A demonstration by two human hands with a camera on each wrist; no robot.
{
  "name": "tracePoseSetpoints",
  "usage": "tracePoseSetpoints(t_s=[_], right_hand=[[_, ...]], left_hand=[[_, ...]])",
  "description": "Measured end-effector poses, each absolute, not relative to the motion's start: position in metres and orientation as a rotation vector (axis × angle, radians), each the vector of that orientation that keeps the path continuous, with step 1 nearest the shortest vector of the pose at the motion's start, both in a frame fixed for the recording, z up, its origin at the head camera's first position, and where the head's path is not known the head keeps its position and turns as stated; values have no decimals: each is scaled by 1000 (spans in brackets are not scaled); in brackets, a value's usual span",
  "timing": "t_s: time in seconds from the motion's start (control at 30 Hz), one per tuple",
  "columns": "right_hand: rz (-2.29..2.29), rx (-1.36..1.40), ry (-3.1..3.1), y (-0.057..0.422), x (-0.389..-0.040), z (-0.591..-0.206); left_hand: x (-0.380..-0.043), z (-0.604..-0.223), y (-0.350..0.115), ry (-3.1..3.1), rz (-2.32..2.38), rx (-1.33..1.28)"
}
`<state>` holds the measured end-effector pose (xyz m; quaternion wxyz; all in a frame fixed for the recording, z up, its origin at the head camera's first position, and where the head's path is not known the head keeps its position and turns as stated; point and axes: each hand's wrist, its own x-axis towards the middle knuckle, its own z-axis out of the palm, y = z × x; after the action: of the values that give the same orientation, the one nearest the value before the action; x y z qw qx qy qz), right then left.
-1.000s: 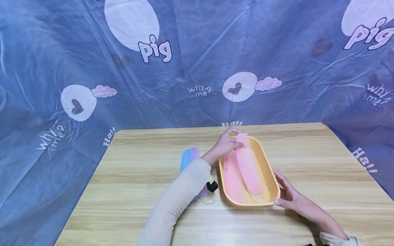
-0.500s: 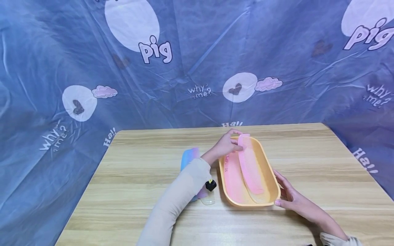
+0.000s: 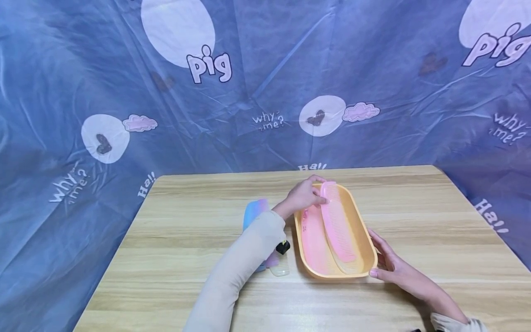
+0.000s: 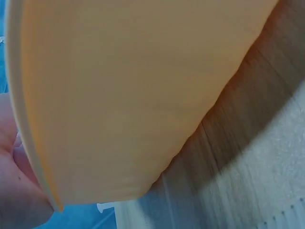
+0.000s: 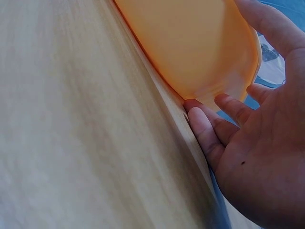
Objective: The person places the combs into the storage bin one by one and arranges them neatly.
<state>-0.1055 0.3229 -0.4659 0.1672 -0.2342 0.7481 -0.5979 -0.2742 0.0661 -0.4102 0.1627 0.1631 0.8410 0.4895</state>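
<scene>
Pinching a pink comb (image 3: 333, 226) by its upper end, the left hand (image 3: 302, 196) seems to leave the comb's length free within the yellow basket (image 3: 356, 226), right of centre. The right hand's (image 3: 392, 265) fingers clasp the basket's lower-right corner, apparently to steady it. A blue-and-purple comb (image 3: 254, 212) lies left, partly behind the sleeve (image 3: 244, 263), on the worktop (image 3: 186, 230).

The pink comb (image 3: 338, 226), gently curved, teeth toward the right, slants lengthwise over the orange-yellow basin (image 3: 357, 216), far end at its far rim, near end short of its near rim. The basin stands upright near the far edge of the bench (image 3: 174, 244).
</scene>
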Motion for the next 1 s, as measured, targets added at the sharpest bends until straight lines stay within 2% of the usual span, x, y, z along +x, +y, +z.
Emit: tracePoseSetpoints(t_s=[0.57, 1.0], right_hand=[[-1719, -721, 2110, 326, -104, -467], [-1722, -696, 2108, 326, -103, -466]], left_hand=[[-276, -413, 78, 2660, 904, 580], [-278, -413, 82, 2674, 853, 572]])
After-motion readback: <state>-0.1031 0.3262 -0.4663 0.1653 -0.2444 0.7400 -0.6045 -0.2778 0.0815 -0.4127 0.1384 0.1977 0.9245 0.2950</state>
